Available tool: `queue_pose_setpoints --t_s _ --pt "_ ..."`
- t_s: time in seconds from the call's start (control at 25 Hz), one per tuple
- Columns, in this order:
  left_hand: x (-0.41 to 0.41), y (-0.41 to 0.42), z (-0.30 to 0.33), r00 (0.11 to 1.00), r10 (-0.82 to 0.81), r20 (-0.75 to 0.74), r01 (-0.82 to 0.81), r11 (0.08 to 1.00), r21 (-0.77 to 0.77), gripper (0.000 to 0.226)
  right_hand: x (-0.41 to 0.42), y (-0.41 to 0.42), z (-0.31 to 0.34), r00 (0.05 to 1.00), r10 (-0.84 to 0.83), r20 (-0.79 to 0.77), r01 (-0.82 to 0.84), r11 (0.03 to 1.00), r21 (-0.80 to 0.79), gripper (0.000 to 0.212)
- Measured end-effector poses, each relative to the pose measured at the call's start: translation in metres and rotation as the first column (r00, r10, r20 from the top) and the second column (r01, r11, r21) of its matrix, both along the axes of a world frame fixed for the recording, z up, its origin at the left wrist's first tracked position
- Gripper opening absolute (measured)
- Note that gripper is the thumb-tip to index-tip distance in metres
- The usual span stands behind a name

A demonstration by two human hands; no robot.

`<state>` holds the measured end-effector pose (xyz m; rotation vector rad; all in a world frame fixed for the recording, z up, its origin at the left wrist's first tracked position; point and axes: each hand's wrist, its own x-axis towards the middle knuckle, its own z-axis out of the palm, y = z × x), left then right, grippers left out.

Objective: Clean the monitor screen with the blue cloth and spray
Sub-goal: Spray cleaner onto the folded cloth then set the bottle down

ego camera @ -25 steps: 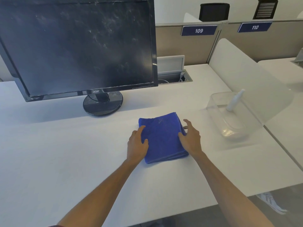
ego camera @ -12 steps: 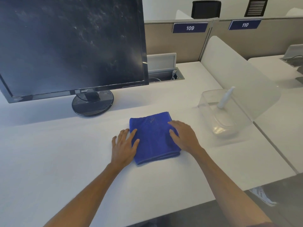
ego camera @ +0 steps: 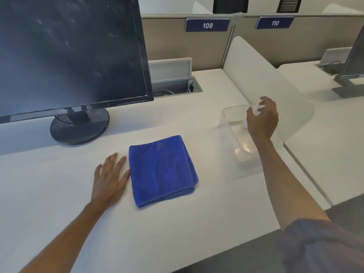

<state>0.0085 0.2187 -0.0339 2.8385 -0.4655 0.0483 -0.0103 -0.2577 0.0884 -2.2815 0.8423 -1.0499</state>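
The cloth (ego camera: 162, 170) is a deep, even blue with a faint stitched mark near its far edge. The monitor (ego camera: 69, 54) has a black frame and a dark screen flecked with pale grey smudges; its round stand (ego camera: 78, 125) is glossy black. The bench (ego camera: 49, 194) is plain white. The spray bottle (ego camera: 256, 108) is white, in a clear, colourless box (ego camera: 232, 134). Two dark blue signs (ego camera: 207, 25) carry white numbers, 109 and 110, on beige partitions (ego camera: 167, 36). The sleeve (ego camera: 325, 247) is dull bluish-purple.

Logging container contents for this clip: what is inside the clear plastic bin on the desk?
Inside the clear bin, a white spray bottle leans, its top gripped by the right hand. That hand covers the bottle's middle; nothing else is discernible inside.
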Motion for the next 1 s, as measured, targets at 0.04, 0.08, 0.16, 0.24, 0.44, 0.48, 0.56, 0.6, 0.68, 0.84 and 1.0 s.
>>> queue_pose_setpoints --t_s 0.04,0.08,0.16,0.24,0.44,0.48,0.56,0.6,0.68,0.84,1.0 --pt "0.003 0.0 0.0 1.0 -0.001 -0.002 0.001 1.0 0.005 0.064 0.003 -0.01 -0.001 0.998 -0.048 -0.028 0.047 0.999 -0.007 0.046" --pt "0.006 -0.001 -0.001 1.0 -0.001 -0.002 0.001 1.0 0.008 0.063 0.007 -0.019 -0.002 0.993 -0.085 -0.077 0.085 0.996 -0.006 0.051" --pt "0.01 -0.003 0.0 1.0 0.0 0.004 0.0 1.0 0.014 0.063 0.014 -0.032 -0.005 0.977 -0.111 -0.182 0.117 0.993 0.022 0.055" --pt "0.012 -0.004 0.0 1.0 0.002 0.012 -0.003 1.0 0.029 0.063 0.02 -0.04 -0.005 0.969 -0.11 -0.222 0.127 0.99 0.063 0.047" --pt "0.012 -0.004 0.0 1.0 0.012 0.018 -0.013 0.999 0.04 0.062 0.025 -0.045 -0.008 0.979 -0.113 -0.169 0.138 0.98 0.142 0.03" --pt "0.011 -0.004 0.0 1.0 0.013 0.018 -0.014 0.999 0.038 0.062 0.025 -0.045 -0.009 0.981 -0.11 -0.16 0.137 0.977 0.166 0.029" --pt "0.012 -0.005 0.001 1.0 0.012 0.018 -0.013 0.999 0.035 0.062 0.025 -0.043 -0.007 0.986 -0.099 -0.134 0.127 0.968 0.215 0.029" --pt "0.012 -0.005 0.001 1.0 0.012 0.019 -0.012 0.999 0.033 0.062 0.025 -0.041 -0.006 0.989 -0.094 -0.112 0.118 0.966 0.229 0.029" --pt "0.012 -0.005 0.002 1.0 0.013 0.019 -0.013 0.999 0.029 0.062 0.021 -0.032 -0.001 0.997 -0.074 -0.038 0.08 0.975 0.208 0.03" --pt "0.011 -0.004 0.003 1.0 0.013 0.007 -0.013 1.0 0.016 0.064 0.005 0.004 0.017 0.972 0.092 0.217 -0.126 0.981 0.149 0.031" --pt "0.009 -0.003 0.003 1.0 0.015 -0.02 -0.015 1.0 0.021 0.068 -0.013 0.053 0.035 0.868 0.274 0.414 -0.4 0.88 0.256 0.032"
